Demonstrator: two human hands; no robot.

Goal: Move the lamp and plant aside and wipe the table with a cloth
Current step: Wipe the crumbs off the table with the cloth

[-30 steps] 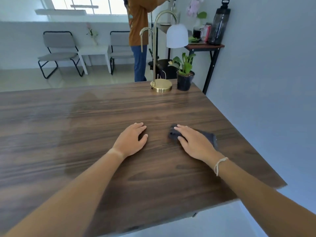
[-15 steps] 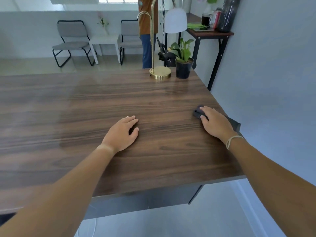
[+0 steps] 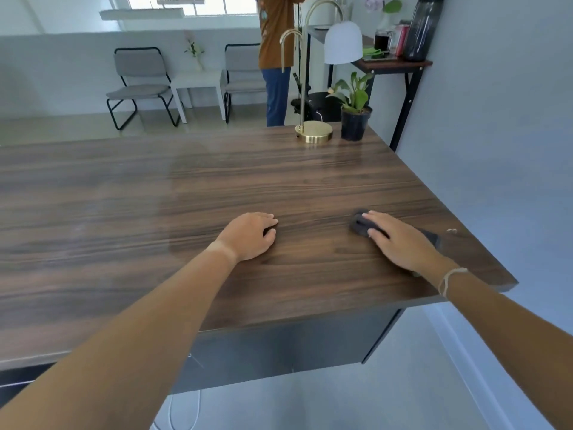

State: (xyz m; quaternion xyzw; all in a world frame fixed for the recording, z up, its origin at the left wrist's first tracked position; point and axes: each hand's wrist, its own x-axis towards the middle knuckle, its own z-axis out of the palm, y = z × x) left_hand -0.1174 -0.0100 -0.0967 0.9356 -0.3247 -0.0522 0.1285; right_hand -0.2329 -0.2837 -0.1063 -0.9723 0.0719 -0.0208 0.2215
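Room interior, pale walls, daylight from high window.

Grey-blue wall (image 3: 496,119) at right; low white partition (image 3: 62,66) across the far side, window (image 3: 192,3) above it. Pale glossy floor (image 3: 62,128). Two grey padded chairs on black frames (image 3: 139,85) (image 3: 243,79) flank a small white side table (image 3: 198,88) bearing a slim vase. Dark wood console table on black legs (image 3: 400,65) against the right wall, carrying a dark bottle and small items. A standing person (image 3: 276,57) in brown top and blue trousers.

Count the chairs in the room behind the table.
2. One grey chair stands left of the small white side table; the other chair stands right of it, partly hidden by a standing person.
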